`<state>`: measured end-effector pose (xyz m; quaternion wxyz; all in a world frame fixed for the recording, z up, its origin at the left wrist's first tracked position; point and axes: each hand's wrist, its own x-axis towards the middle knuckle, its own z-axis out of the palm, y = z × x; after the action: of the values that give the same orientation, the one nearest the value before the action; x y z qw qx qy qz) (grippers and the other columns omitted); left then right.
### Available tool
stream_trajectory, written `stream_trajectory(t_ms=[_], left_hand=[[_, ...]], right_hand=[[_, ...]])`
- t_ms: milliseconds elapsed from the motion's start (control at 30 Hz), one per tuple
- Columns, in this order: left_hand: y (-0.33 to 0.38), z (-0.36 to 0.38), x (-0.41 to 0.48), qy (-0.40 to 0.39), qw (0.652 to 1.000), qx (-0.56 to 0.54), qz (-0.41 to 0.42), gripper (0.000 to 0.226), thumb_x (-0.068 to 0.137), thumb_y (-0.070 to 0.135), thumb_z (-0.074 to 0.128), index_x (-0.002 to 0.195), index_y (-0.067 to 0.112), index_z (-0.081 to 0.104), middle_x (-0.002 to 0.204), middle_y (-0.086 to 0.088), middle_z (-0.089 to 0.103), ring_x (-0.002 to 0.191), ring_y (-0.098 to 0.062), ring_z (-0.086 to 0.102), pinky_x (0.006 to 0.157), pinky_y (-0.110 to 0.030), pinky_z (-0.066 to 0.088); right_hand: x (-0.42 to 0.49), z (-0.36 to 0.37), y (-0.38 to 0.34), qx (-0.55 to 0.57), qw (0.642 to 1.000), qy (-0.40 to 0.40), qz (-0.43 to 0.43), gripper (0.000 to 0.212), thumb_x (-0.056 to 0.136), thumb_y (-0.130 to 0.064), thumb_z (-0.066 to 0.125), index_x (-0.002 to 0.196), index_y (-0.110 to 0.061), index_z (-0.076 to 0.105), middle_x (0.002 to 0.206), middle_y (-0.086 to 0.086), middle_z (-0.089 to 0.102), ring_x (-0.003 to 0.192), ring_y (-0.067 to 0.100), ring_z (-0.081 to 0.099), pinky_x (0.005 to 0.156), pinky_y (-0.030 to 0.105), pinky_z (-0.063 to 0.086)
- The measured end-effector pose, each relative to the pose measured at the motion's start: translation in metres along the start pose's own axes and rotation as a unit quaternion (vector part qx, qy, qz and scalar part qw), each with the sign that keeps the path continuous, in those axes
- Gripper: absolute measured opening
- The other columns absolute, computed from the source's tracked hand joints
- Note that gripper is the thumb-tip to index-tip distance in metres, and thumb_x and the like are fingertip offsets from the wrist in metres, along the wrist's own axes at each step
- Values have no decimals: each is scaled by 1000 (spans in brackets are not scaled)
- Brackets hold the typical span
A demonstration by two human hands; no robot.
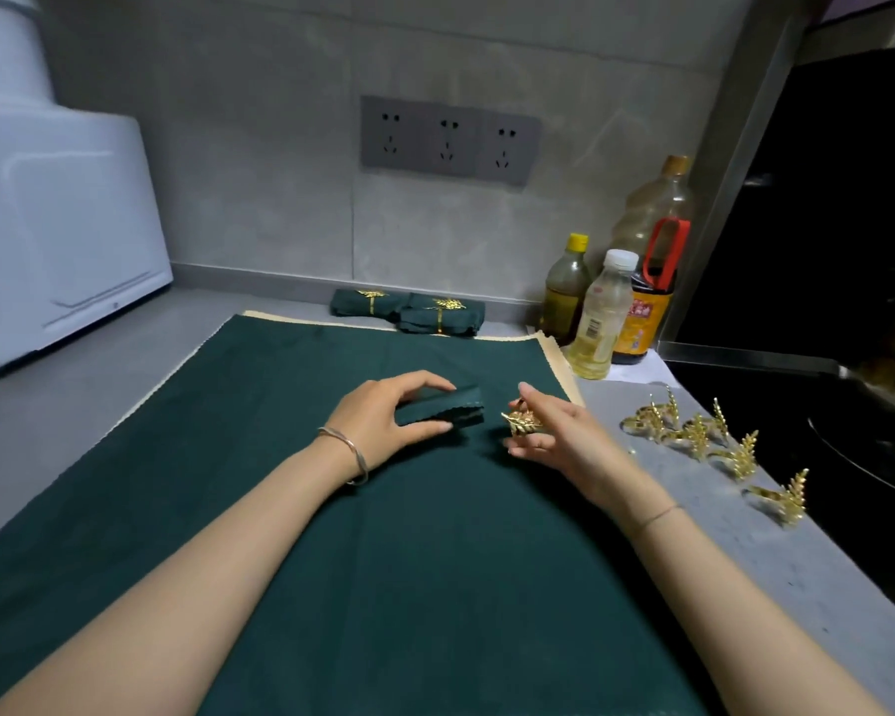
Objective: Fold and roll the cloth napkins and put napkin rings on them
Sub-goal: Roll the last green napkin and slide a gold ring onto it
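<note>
Green on green: rolled napkin (pixel 443 408) lying near the middle of the spread dark green cloth (pixel 332 534), scalloped end turned toward the right. Gripped by the left hand (pixel 383 421), thumb on the near side, fingers curled over the top, silver bangle (pixel 350 454) at the wrist. Just beside the roll's free end, not touching it, the right hand (pixel 554 434), pinching a gold leaf napkin ring (pixel 522 421) between thumb and curled fingers, forefinger lifted above it. Ring either clear of the cloth or barely on it; cannot tell which. Further right, on the bare grey counter (pixel 745 550), a loose row of spare gold leaf rings (pixel 693 434), well apart from both hands. At the far edge of the cloth, against the tiled wall, finished napkin rolls (pixel 437 316), each with a gold ring round it. To their right, oil and sauce bottles (pixel 600 317) in the corner. Above, a grey triple socket panel (pixel 448 139); far left, a white appliance (pixel 58 224).
</note>
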<state>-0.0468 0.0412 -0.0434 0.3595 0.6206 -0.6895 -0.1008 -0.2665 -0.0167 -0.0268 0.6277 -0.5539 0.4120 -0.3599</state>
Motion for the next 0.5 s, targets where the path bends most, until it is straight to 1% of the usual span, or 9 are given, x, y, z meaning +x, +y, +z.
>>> stream_trajectory(t_ms=[67, 133, 233, 333, 400, 433, 500], left_hand=[[0, 0, 1, -10, 1000, 7, 13, 37, 75, 52, 70, 109, 46, 59, 110, 17, 66, 107, -5, 60, 94, -32, 48], [-1, 1, 2, -16, 1000, 6, 18, 37, 75, 53, 70, 110, 47, 58, 110, 19, 66, 106, -4, 60, 94, -33, 48], [0, 2, 1, -21, 1000, 2, 22, 38, 74, 54, 70, 110, 48, 58, 110, 17, 66, 106, -4, 60, 94, -34, 48], [0, 1, -1, -16, 1000, 1, 18, 37, 75, 53, 70, 109, 47, 58, 111, 17, 66, 106, -5, 59, 95, -34, 48], [-1, -1, -2, -7, 1000, -3, 10, 36, 75, 51, 71, 109, 47, 59, 110, 16, 67, 106, -5, 60, 94, -34, 48], [-1, -3, -3, -2, 1000, -5, 6, 36, 75, 51, 71, 109, 47, 59, 109, 16, 67, 106, -5, 60, 94, -34, 48], [0, -6, -4, 9, 1000, -13, 4, 36, 76, 49, 71, 109, 47, 59, 111, 18, 66, 107, -4, 60, 95, -33, 48]], right_hand=[[0, 0, 0, 4, 1000, -3, 4, 37, 87, -42, 62, 99, -7, 63, 97, 13, 63, 63, 19, 67, 64, 26, 57], [-1, 2, 0, 2, 1000, -5, 3, 36, 86, -42, 62, 97, -8, 63, 98, 14, 64, 62, 18, 66, 62, 25, 56], [-3, 5, 1, 13, 1000, -13, 8, 34, 84, -39, 65, 100, -10, 66, 98, 5, 67, 69, 19, 67, 64, 24, 57], [-6, 3, 0, 27, 999, -13, 16, 28, 81, -37, 67, 103, -19, 68, 98, 0, 69, 80, 15, 66, 64, 20, 54], [-6, -1, -1, -11, 1000, -7, -3, 27, 81, -33, 69, 107, -25, 68, 104, -4, 69, 88, 8, 62, 65, 16, 49], [-7, -4, -1, -53, 998, -1, -24, 31, 80, -29, 71, 110, -24, 67, 103, -5, 69, 88, 6, 61, 64, 14, 48], [-7, -9, -2, -166, 983, 10, -85, 44, 74, -19, 79, 114, -19, 61, 93, -3, 68, 77, 7, 59, 61, 12, 47]])
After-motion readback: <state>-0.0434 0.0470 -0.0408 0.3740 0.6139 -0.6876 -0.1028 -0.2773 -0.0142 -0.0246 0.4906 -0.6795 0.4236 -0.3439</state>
